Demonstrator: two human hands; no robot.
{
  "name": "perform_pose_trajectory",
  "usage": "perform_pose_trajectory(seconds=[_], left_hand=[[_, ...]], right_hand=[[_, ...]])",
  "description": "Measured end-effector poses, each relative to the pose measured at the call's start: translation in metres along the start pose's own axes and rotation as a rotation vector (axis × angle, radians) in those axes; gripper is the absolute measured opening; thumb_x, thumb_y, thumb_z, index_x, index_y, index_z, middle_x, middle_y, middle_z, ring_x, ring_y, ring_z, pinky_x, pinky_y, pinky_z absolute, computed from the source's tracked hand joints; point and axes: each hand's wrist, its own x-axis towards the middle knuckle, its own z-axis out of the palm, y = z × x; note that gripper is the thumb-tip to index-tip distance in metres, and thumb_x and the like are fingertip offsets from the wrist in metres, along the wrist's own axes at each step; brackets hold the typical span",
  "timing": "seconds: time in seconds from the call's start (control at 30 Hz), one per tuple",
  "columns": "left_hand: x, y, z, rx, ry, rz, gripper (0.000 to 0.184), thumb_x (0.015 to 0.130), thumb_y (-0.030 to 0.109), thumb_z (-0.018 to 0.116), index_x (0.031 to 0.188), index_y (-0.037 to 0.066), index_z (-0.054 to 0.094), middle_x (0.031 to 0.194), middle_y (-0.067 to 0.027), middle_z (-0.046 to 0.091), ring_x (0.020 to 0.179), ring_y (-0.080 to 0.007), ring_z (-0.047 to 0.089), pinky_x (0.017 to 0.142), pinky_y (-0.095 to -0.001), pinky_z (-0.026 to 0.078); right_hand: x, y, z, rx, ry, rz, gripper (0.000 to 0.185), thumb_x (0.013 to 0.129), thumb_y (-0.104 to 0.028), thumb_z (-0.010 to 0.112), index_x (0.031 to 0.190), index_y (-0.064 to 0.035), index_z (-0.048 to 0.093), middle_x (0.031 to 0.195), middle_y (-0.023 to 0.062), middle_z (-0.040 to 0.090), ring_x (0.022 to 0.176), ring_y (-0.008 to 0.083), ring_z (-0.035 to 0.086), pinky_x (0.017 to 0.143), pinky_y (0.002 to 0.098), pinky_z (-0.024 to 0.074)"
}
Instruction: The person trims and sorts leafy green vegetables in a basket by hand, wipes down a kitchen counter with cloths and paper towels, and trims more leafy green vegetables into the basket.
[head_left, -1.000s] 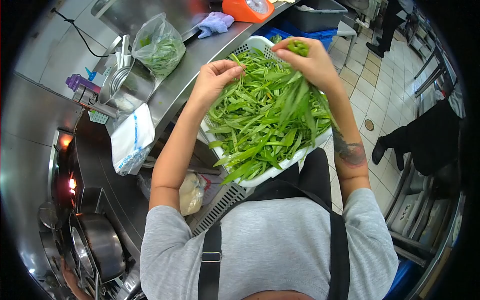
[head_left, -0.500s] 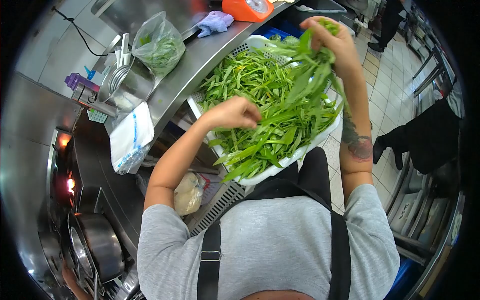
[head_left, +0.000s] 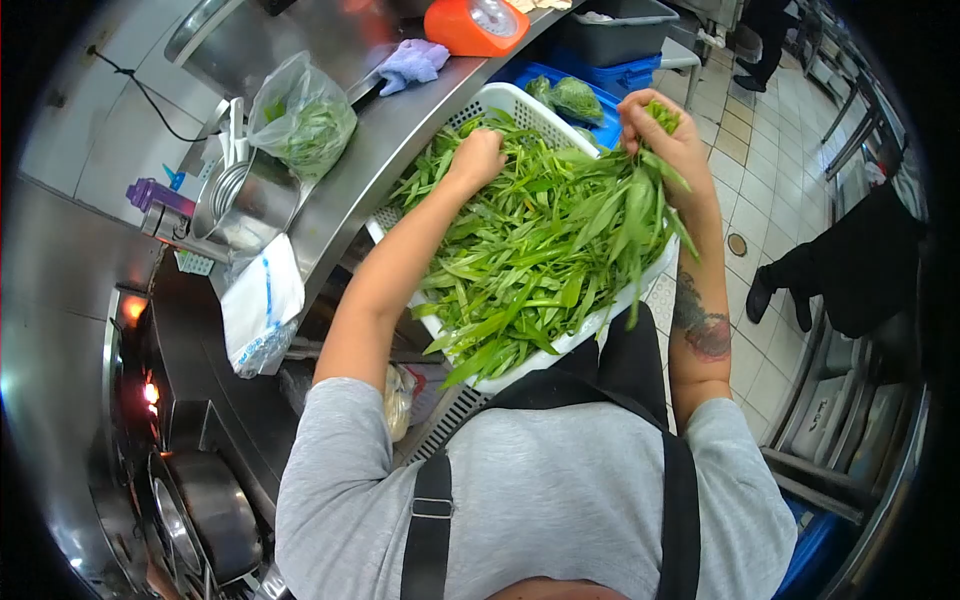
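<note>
Long-leaved water spinach (head_left: 520,270) fills a white plastic basket (head_left: 510,100) in front of my body. My right hand (head_left: 668,145), raised at the basket's right side, is closed around the stems of a bunch of water spinach whose leaves hang down over the pile. At the far left part of the basket, my left hand (head_left: 478,157) reaches into the greens with its fingers curled together on some of them. Its fingertips are partly hidden by the leaves.
Along the left runs a steel counter (head_left: 385,135) with a bag of greens (head_left: 305,115), a purple cloth (head_left: 413,65), an orange scale (head_left: 478,25) and a pot of utensils (head_left: 250,200). A blue crate (head_left: 605,115) stands beyond the basket. Another person's legs (head_left: 790,285) show at right.
My left hand has moved away from me, from the near middle of the basket to its far left. My right hand, still holding the bunch, has come down slightly.
</note>
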Motion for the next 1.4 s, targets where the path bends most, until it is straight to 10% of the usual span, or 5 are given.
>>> perform_pose_trajectory(seconds=[0.27,0.57,0.67,0.8,1.4], left_hand=[[0.007,-0.010,-0.089,-0.184,0.095,-0.205,0.017,0.069,0.014,0.071,0.082,0.003,0.068,0.078,-0.0133,0.067,0.073,-0.0227,0.066,0.070,-0.0340,0.050],[-0.038,-0.009,-0.242,-1.009,0.308,-0.146,0.015,0.080,0.011,0.070,0.092,0.003,0.065,0.074,-0.0001,0.063,0.065,-0.0072,0.057,0.060,-0.0204,0.045],[-0.048,-0.004,-0.237,-1.117,0.247,-0.131,0.016,0.081,0.011,0.069,0.094,0.003,0.065,0.074,0.0000,0.062,0.064,-0.0078,0.057,0.058,-0.0202,0.044],[-0.059,0.008,-0.230,-1.277,0.177,-0.162,0.016,0.086,0.012,0.064,0.099,0.003,0.063,0.077,-0.0020,0.062,0.066,-0.0108,0.057,0.060,-0.0215,0.046],[-0.083,0.046,-0.185,-1.488,0.325,-0.041,0.016,0.089,0.006,0.057,0.104,-0.001,0.061,0.084,-0.0096,0.065,0.073,-0.0138,0.060,0.067,-0.0256,0.050]], right_hand=[[-0.008,-0.002,0.008,-0.187,-0.011,0.097,0.017,0.086,-0.015,0.062,0.095,-0.0005,0.061,0.060,-0.0052,0.046,0.054,0.0022,0.039,0.049,0.0180,0.0292],[0.020,0.006,0.060,-0.570,-0.162,-0.066,0.022,0.082,-0.021,0.066,0.090,-0.0003,0.067,0.076,0.0045,0.062,0.064,0.0119,0.053,0.060,0.0243,0.0416],[0.029,0.005,0.075,-0.899,-0.153,-0.279,0.022,0.078,-0.020,0.067,0.089,-0.0013,0.067,0.080,0.0205,0.064,0.069,0.0295,0.063,0.066,0.0346,0.0482],[0.036,-0.005,0.085,-0.989,-0.066,-0.429,0.020,0.077,-0.019,0.067,0.086,-0.0011,0.068,0.076,0.0202,0.064,0.070,0.0340,0.063,0.068,0.0392,0.0497],[0.027,-0.002,0.100,-0.940,-0.289,-0.400,0.021,0.076,-0.024,0.066,0.085,-0.0045,0.069,0.078,0.0166,0.064,0.073,0.0339,0.061,0.068,0.0389,0.0485]])
